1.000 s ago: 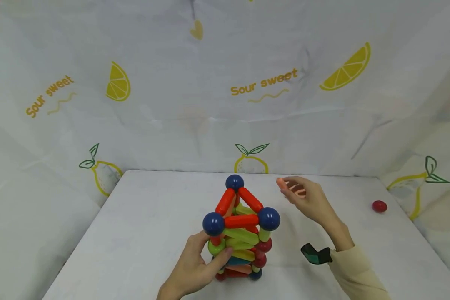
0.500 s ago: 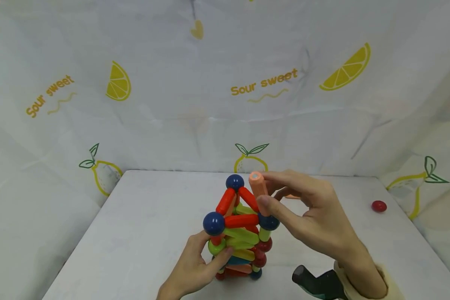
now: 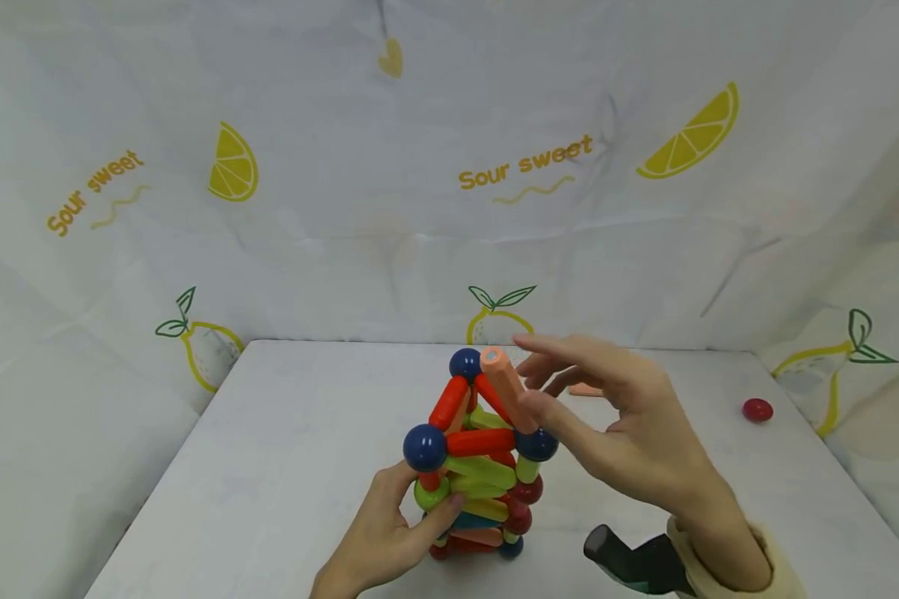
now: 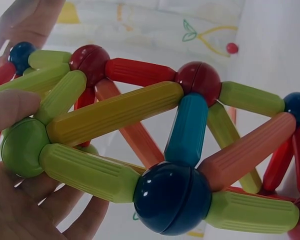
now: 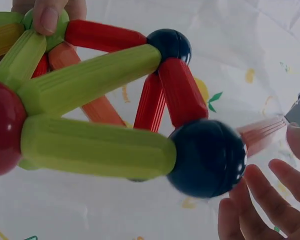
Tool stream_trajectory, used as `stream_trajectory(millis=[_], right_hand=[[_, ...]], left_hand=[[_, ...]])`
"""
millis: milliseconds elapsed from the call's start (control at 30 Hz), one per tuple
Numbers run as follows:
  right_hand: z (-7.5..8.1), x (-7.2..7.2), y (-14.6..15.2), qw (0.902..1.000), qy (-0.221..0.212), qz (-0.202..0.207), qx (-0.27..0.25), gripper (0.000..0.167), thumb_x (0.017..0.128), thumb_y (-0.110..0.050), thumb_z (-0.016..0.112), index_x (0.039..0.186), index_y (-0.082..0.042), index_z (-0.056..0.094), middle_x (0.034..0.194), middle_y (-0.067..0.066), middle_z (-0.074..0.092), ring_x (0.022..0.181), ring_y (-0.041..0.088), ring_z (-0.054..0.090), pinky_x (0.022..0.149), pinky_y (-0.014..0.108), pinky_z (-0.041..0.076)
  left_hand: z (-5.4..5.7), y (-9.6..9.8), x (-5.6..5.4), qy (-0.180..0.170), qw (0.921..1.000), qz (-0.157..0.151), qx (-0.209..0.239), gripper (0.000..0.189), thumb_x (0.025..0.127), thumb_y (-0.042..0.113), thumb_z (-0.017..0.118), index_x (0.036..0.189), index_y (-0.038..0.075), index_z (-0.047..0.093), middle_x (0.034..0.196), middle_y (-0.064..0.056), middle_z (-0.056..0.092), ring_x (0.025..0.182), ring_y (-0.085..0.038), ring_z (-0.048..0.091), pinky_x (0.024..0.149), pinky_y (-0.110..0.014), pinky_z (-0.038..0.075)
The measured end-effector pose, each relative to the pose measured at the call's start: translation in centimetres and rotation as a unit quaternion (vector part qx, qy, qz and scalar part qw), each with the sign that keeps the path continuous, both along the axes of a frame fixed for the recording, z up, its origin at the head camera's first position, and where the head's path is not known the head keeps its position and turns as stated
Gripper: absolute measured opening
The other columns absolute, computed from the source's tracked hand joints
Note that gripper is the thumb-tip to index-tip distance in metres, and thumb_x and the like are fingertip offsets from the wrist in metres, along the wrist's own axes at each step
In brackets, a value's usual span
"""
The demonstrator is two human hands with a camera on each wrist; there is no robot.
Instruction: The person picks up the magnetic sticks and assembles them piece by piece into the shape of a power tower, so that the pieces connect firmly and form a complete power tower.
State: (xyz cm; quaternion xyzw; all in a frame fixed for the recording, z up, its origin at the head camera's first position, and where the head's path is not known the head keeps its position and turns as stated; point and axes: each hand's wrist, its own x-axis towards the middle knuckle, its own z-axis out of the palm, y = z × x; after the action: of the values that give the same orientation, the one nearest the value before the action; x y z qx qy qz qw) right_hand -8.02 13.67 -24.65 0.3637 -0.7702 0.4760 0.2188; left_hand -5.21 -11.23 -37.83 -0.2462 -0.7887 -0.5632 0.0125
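A tall tower of magnetic sticks and balls (image 3: 483, 443) stands on the table, topped by a triangle of red sticks joining blue balls. My left hand (image 3: 389, 528) grips its left side, thumb and fingers around a green ball (image 4: 24, 147). An orange magnetic stick (image 3: 508, 391) stands tilted on the right-hand blue top ball (image 5: 207, 158), leaning up and leftward. Beside it is my right hand (image 3: 629, 424), fingers spread and apart from the stick, thumb right at it. In the right wrist view the orange stick is partly behind the blue ball.
Another orange stick (image 3: 586, 389) lies on the white table (image 3: 300, 449), partly hidden behind my right hand. A red ball (image 3: 757, 410) rests near the right edge. A lemon-printed cloth (image 3: 345, 249) hangs behind the table.
My right hand has brought the orange stick leftward to the tower's right top ball and has loosened its fingers from it. The stick now tilts further left. My left hand keeps its grip.
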Motion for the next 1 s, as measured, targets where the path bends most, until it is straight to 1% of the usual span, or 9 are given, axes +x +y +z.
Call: stream_trajectory(millis=[133,233,300,400,467,533,667,800,1000], right_hand=[[-2.4,-3.6,1.7,0.9957,-0.019,-0.089,-0.018,0.039,0.090,0.003,0.070,0.128,-0.010,0.071,0.106,0.003,0.075,0.094,0.008,0.068,0.085,0.014,0.055],[-6.3,-7.8,3.6,0.9832,-0.053,-0.166,0.054,0.030,0.094,-0.003,0.068,0.124,-0.005,0.072,0.113,0.015,0.075,0.100,0.022,0.069,0.088,0.030,0.058],[-9.6,-10.2,5.1,0.9666,-0.095,-0.201,0.127,0.029,0.096,-0.006,0.066,0.124,-0.001,0.071,0.119,0.022,0.072,0.107,0.036,0.068,0.092,0.047,0.058],[-14.3,-12.2,7.1,0.9315,-0.163,-0.228,0.231,0.030,0.098,-0.011,0.066,0.125,0.004,0.069,0.126,0.030,0.067,0.117,0.051,0.062,0.095,0.065,0.051],[-16.9,-12.8,8.1,0.9086,-0.194,-0.239,0.282,0.031,0.097,-0.010,0.066,0.125,0.004,0.069,0.126,0.032,0.066,0.118,0.053,0.060,0.094,0.067,0.051],[-18.7,-13.1,8.8,0.8964,-0.198,-0.245,0.312,0.031,0.095,-0.008,0.067,0.123,0.004,0.070,0.122,0.033,0.067,0.114,0.054,0.061,0.089,0.066,0.053],[-20.7,-13.0,9.4,0.8969,-0.170,-0.252,0.321,0.032,0.087,0.002,0.067,0.119,0.004,0.072,0.109,0.031,0.067,0.097,0.049,0.065,0.080,0.062,0.055],[-21.1,-12.9,9.4,0.8961,-0.160,-0.262,0.320,0.031,0.086,0.002,0.072,0.117,0.005,0.072,0.096,0.025,0.062,0.083,0.039,0.061,0.073,0.057,0.054],[-21.0,-12.7,9.2,0.8947,-0.175,-0.256,0.322,0.020,0.089,-0.010,0.077,0.106,0.000,0.076,0.101,0.019,0.073,0.091,0.038,0.064,0.070,0.057,0.054]], left_hand=[[0.0,-0.1,0.0,-0.001,1.0000,0.004,-0.001,0.042,0.100,0.019,0.065,0.140,0.028,0.055,0.129,0.005,0.071,0.113,-0.010,0.069,0.104,-0.030,0.053],[0.1,-0.1,0.0,-0.004,0.9999,0.010,-0.008,0.043,0.100,0.020,0.065,0.141,0.029,0.054,0.130,0.006,0.071,0.114,-0.009,0.069,0.104,-0.030,0.054],[0.0,0.0,0.0,-0.007,0.9998,0.013,-0.015,0.044,0.100,0.022,0.065,0.142,0.032,0.053,0.130,0.008,0.071,0.114,-0.008,0.069,0.104,-0.031,0.054],[0.1,0.1,0.0,-0.010,0.9997,0.012,-0.018,0.045,0.101,0.024,0.065,0.143,0.033,0.052,0.130,0.009,0.071,0.114,-0.007,0.069,0.104,-0.031,0.053],[0.1,0.1,0.0,-0.008,0.9999,0.006,-0.014,0.044,0.101,0.023,0.064,0.142,0.032,0.053,0.131,0.009,0.071,0.115,-0.008,0.068,0.105,-0.032,0.053],[0.1,0.1,0.0,-0.002,1.0000,0.003,-0.009,0.042,0.101,0.021,0.064,0.140,0.030,0.054,0.130,0.007,0.071,0.115,-0.009,0.068,0.106,-0.033,0.052],[0.0,0.0,0.0,0.009,0.9999,0.004,-0.010,0.041,0.101,0.020,0.064,0.140,0.030,0.054,0.129,0.007,0.071,0.114,-0.009,0.068,0.106,-0.034,0.052],[0.0,0.1,-0.1,0.023,0.9997,0.003,-0.006,0.044,0.101,0.018,0.064,0.142,0.029,0.054,0.129,0.005,0.072,0.112,-0.009,0.069,0.103,-0.033,0.054],[0.1,0.1,0.0,0.016,0.9998,-0.012,0.006,0.042,0.101,0.016,0.063,0.140,0.027,0.054,0.130,0.004,0.072,0.112,-0.010,0.070,0.103,-0.033,0.055]])
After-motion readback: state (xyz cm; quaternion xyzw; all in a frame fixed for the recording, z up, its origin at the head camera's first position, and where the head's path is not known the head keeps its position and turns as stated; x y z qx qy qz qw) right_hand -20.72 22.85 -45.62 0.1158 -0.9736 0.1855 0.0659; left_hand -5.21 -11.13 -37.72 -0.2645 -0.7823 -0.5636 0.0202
